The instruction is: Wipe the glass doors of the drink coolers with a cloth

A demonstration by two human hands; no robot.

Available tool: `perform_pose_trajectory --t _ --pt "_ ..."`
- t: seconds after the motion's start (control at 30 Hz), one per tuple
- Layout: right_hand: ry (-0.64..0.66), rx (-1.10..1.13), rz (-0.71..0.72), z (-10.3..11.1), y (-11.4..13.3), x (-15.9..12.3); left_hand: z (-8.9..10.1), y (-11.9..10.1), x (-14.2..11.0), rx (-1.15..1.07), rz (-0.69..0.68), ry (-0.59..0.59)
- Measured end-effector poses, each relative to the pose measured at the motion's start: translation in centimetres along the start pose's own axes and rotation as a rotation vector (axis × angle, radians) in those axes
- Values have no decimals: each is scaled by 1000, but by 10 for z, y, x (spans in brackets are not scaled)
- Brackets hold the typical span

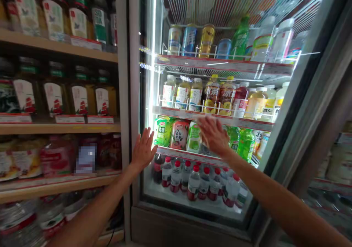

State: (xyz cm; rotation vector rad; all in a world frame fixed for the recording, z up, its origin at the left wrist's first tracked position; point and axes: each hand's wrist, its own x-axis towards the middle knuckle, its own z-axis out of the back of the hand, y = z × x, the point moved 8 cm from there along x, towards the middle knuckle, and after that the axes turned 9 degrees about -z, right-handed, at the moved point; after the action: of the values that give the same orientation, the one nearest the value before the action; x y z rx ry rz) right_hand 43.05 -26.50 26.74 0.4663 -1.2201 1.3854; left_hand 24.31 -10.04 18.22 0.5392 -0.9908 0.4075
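The person's left hand [143, 149] is open and empty beside the left edge of a lit drinks cooler [189, 225], and the blurred right hand [213, 135] is likewise spread, holding nothing; contact with the cooler cannot be told. Behind the right hand, the third shelf [176, 152] carries green bottles [246, 144], above red-capped bottles [194, 182], while wooden shelves [59, 129] of drinks stand left.

A person's bare left forearm [110, 199] and right forearm [269, 195] are both slim, smooth in outline and uncovered right up to the edge of view, each narrowing toward the wrist. The left hand [143, 151] is bare, with slender fingers [143, 136]. The right hand [216, 136], also bare, looks blurred, its fingertips indistinct.
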Motion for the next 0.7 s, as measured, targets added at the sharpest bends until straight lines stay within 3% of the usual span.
perform_pose_trajectory --t 0.07,0.1,0.17,0.3,0.37,0.43,0.53,0.6,0.63,0.7 --pt "-102 -18 -219 8 -20 51 -2 11 -13 -5 40 2" --pt "-113 -9 -267 5 -16 69 -4 15 -17 -13 51 4" --pt "-44 44 -192 -16 25 80 -7 19 -27 -23 70 10" --pt "195 217 176 -74 146 13 -9 26 -57 -14 115 29" --pt "257 294 317 -86 179 -12 -6 31 -71 -5 124 42" --pt "253 326 340 -84 182 1 -1 38 -78 0 136 52" --pt "133 291 130 -70 150 72 7 45 -75 0 155 42" --pt "76 276 40 -66 143 102 11 43 -70 -2 148 28" --pt "80 282 48 -69 148 103 12 41 -68 -2 141 23" --pt "146 313 130 -85 174 75 12 35 -69 0 126 17"
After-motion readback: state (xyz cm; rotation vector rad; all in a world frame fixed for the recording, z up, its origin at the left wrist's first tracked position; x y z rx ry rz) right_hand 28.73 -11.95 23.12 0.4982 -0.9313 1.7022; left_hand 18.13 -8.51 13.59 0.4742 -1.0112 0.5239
